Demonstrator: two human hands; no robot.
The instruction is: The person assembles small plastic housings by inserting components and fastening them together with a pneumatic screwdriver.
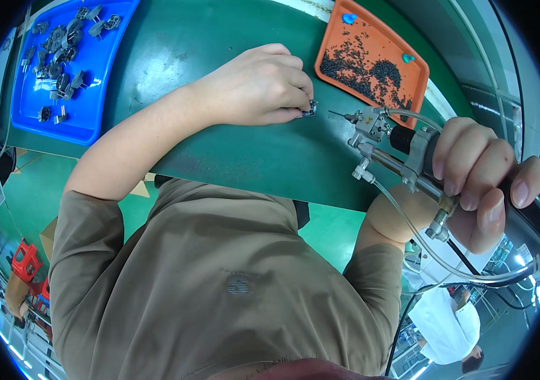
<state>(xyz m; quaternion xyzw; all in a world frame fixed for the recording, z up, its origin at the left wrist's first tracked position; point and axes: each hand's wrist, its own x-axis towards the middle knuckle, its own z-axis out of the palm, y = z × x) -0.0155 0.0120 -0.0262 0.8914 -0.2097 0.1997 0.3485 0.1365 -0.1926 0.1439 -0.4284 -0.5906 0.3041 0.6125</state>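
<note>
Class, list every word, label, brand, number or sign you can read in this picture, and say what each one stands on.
Readable text: none.
Brown shirt: a round striped emblem with a faint line of marks beside it, too small and blurred to read.
Handheld tool, blue tray and orange tray: no lettering that I can make out.

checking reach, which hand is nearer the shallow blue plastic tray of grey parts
Left. The left hand is to the right of the tray; the right hand is farther right, around a black-and-silver tool.
</note>
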